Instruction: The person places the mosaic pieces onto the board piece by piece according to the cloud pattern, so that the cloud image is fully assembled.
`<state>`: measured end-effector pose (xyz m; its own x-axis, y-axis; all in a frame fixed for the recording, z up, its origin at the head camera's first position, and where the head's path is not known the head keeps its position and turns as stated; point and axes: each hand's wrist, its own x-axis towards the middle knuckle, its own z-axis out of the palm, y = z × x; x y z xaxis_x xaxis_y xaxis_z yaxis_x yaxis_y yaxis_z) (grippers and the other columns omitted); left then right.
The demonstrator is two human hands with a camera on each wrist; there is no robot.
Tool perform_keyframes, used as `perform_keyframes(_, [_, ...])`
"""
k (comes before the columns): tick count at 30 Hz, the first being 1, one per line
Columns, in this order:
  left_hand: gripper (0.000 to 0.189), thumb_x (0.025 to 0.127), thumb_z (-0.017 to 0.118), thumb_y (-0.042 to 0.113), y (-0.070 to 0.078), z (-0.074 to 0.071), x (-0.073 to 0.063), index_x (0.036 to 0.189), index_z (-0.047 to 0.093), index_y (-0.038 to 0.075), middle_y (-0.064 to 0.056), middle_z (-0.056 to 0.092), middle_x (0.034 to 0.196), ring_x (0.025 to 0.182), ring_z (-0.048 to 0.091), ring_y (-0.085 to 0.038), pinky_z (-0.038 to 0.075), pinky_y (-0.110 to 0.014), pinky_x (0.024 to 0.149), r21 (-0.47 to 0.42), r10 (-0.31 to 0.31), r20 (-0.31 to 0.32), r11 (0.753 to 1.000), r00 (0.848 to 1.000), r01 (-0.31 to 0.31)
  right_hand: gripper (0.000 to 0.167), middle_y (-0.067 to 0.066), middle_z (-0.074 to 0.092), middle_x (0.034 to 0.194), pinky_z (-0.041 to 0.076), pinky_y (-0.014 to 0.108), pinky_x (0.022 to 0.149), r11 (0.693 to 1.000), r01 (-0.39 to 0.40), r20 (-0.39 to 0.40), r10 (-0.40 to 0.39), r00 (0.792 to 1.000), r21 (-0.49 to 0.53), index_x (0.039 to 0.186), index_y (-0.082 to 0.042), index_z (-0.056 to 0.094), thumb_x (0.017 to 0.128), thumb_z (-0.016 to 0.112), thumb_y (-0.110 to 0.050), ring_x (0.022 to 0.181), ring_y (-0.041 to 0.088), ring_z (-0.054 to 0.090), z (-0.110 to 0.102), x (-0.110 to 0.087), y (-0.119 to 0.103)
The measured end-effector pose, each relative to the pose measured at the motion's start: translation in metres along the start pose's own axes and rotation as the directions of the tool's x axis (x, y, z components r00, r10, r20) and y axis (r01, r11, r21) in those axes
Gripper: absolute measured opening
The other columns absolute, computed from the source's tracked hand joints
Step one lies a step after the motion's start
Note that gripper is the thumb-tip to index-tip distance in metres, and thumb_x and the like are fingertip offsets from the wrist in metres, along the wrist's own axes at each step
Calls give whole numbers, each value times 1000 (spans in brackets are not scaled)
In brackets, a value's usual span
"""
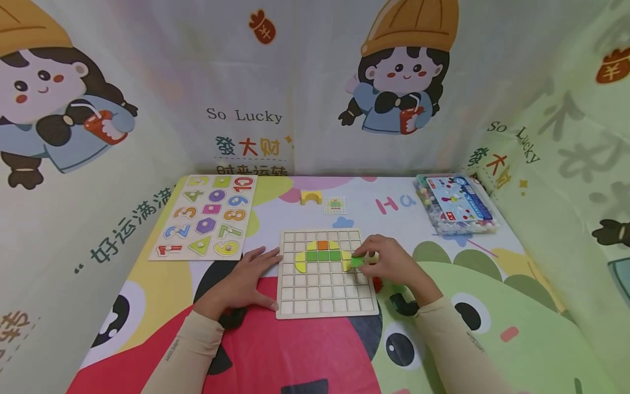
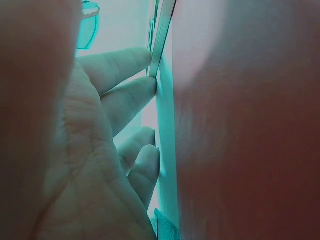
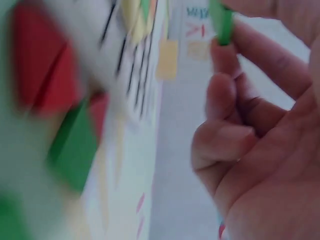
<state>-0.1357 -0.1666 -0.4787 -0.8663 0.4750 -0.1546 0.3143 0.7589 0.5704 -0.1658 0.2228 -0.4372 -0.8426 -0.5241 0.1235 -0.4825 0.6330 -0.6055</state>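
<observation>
A square wooden grid board (image 1: 306, 307) lies on the table in front of me. On it, an orange block (image 1: 322, 245) sits above a row of green blocks (image 1: 322, 255), with yellow rounded pieces around them, such as a yellow piece (image 1: 301, 262) at the left. My left hand (image 1: 248, 282) rests along the board's left edge, fingers extended; in the left wrist view its fingertips (image 2: 145, 160) touch that edge. Between thumb and fingers, my right hand (image 1: 391, 265) pinches a small green block (image 3: 225, 25) over the grid's right side, beside a yellow piece (image 1: 346, 261).
Loose red blocks (image 3: 45, 65) and a green block (image 3: 77, 145) lie right of the board, partly under my right hand. Behind are a yellow arch block (image 1: 311, 197) and a small pattern card (image 1: 336, 206). A number puzzle (image 1: 197, 224) stands left, a clear plastic box (image 1: 458, 203) right.
</observation>
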Motion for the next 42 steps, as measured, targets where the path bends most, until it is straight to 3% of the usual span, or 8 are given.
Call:
perform_keyframes(3, [117, 66, 97, 52, 0, 0, 0, 165, 39, 24, 0, 30, 174, 162, 16, -38, 54, -60, 109, 4, -2, -2, 1000, 1000, 2, 22, -4, 74, 101, 53, 31, 78, 999, -13, 71, 16, 997, -43, 106, -16, 84, 85, 82, -13, 91, 20, 63, 5, 14, -15])
perform_keyframes(7, [117, 66, 97, 51, 1, 0, -1, 164, 40, 23, -1, 31, 174, 162, 16, -38, 53, -61, 110, 3, -7, -3, 1000, 1000, 7, 20, -3, 76, 99, 56, 37, 86, 995, 25, 114, -14, 993, -98, 104, -15, 85, 84, 84, -14, 95, 17, 63, 19, 32, -29])
perform_keyframes(13, [116, 66, 97, 49, 2, -1, -1, 164, 41, 23, -1, 31, 174, 162, 16, -38, 53, -60, 111, -4, -14, -3, 1000, 1000, 14, 17, -4, 76, 95, 55, 33, 85, 985, 20, 156, 7, 988, -170, 102, -14, 86, 86, 86, -15, 90, 12, 60, 44, 53, -40])
perform_keyframes(16, [116, 66, 98, 48, 2, 0, 0, 164, 41, 23, 0, 31, 174, 162, 16, -37, 53, -60, 110, -1, -17, -3, 1000, 1000, 17, 18, -4, 76, 98, 55, 33, 87, 985, 9, 179, 22, 984, -171, 105, -15, 86, 87, 85, -13, 93, 12, 59, 52, 58, -44])
perform_keyframes(24, [116, 66, 97, 49, 2, -1, 1, 164, 41, 24, 0, 31, 174, 162, 16, -38, 52, -61, 112, -4, -18, -3, 1000, 1000, 18, 20, 2, 77, 109, 56, 37, 96, 973, 73, 204, -27, 979, -219, 109, -15, 85, 91, 80, -11, 111, 21, 63, 61, 62, -50])
perform_keyframes(34, [116, 66, 97, 51, -1, 0, 2, 164, 41, 24, 0, 31, 174, 162, 16, -38, 54, -60, 110, 6, -10, -8, 1000, 1000, 10, 19, 2, 73, 105, 55, 33, 86, 964, 78, 204, -25, 979, -254, 110, -15, 85, 92, 79, -12, 98, 16, 57, 67, 64, -55])
perform_keyframes(42, [115, 67, 97, 51, 1, 1, 2, 164, 40, 25, 1, 31, 174, 162, 17, -38, 54, -60, 109, 2, -14, -7, 1000, 1000, 14, 20, 0, 74, 99, 49, 28, 77, 981, 9, 196, 29, 980, -194, 110, -13, 85, 90, 82, -10, 87, 13, 54, 67, 65, -56])
